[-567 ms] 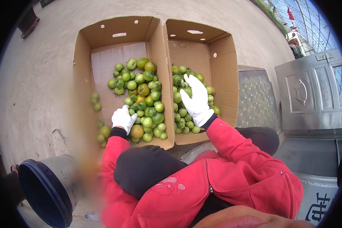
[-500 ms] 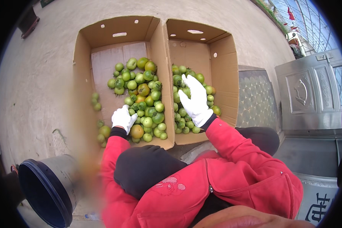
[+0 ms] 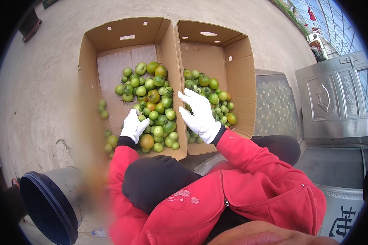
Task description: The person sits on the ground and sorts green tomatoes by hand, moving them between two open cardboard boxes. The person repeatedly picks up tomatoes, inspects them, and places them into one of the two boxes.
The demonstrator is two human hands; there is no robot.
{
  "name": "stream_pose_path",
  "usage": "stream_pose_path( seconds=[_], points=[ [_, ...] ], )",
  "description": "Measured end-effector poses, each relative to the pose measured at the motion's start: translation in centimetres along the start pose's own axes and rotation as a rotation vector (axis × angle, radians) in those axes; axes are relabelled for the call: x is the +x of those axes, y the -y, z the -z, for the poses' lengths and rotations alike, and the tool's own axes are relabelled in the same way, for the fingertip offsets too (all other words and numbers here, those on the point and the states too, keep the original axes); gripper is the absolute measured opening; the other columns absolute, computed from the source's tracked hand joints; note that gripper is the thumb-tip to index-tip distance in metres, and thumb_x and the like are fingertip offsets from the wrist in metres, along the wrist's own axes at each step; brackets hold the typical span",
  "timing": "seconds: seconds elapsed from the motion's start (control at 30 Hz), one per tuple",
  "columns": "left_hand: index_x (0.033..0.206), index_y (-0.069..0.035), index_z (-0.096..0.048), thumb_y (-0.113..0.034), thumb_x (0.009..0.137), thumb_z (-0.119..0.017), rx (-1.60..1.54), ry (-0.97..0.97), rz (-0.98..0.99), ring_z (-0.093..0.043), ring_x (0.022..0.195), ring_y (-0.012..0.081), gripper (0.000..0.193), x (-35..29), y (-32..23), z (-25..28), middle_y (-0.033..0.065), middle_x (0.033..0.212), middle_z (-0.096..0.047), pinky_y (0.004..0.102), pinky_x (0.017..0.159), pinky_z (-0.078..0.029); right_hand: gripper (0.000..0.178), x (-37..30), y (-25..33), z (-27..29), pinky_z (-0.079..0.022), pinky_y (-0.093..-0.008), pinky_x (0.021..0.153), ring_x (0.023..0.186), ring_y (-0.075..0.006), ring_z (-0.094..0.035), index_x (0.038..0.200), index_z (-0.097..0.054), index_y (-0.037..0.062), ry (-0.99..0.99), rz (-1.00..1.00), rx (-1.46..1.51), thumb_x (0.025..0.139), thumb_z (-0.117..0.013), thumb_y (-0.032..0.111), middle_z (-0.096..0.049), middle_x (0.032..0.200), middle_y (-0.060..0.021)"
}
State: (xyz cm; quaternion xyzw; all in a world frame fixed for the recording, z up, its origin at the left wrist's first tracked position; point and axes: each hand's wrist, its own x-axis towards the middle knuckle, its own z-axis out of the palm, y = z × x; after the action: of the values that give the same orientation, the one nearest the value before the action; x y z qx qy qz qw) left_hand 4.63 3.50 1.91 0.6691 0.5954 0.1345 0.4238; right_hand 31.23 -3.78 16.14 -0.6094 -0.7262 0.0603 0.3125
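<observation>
The green tomatoes (image 3: 157, 108) lie heaped in the left cardboard box (image 3: 90, 61), a few orange ones among them; a second heap (image 3: 210, 96) sits in the right cardboard box (image 3: 241, 73), and several fruits (image 3: 103, 109) lie loose at the left box's outer wall.

Your left hand (image 3: 134, 125), in a white glove, rests on the near edge of the left heap with fingers curled down onto the fruit. Whether it has closed on a tomato cannot be told; the fingertips are hidden among them.

Your right hand (image 3: 200, 114), also gloved, hovers above the near part of the right box, fingers spread and slightly bent, holding nothing. Compared with half a second ago it sits lower and nearer your body, having drawn back from over the right heap. Your left hand has not shifted. Judged from this, the right hand has released or passed over the fruit there, and sorting continues from the left heap.

A dark bucket (image 3: 49, 204) stands at your lower left, well apart from both boxes.
</observation>
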Motion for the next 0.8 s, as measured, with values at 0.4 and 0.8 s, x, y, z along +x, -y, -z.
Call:
stream_pose_path(
  seconds=[0.4, 0.8],
  points=[
    [0.133, -0.009, -0.059, -0.027, 0.102, -0.063, -1.473, 0.478, -0.084, -0.061, 0.124, 0.0225, 0.036, -1.3, -2.1, 1.0, 0.0061, 0.128, -0.064, 0.0441, 0.107, -0.052, 0.067, 1.4, 3.2, -3.5, -0.057, -0.0448, 0.084, 0.096, -0.0358, -0.070, 0.151, -0.050, 0.0101, 0.235, 0.229, 0.055, 0.090, -0.071, 0.027, -0.065, 0.131, -0.0202],
    [0.128, -0.006, -0.059, -0.028, 0.094, -0.075, -1.221, 0.759, -0.205, -0.059, 0.114, 0.0143, 0.044, -1.8, -4.3, 2.0, 0.0023, 0.118, -0.058, 0.0399, 0.107, -0.051, 0.066, 1.9, 3.9, -2.0, -0.057, -0.0454, 0.081, 0.092, -0.0384, -0.070, 0.146, -0.055, 0.0068, 0.515, 0.146, 0.164, 0.088, -0.075, 0.030, -0.068, 0.113, -0.0179]
  ],
)
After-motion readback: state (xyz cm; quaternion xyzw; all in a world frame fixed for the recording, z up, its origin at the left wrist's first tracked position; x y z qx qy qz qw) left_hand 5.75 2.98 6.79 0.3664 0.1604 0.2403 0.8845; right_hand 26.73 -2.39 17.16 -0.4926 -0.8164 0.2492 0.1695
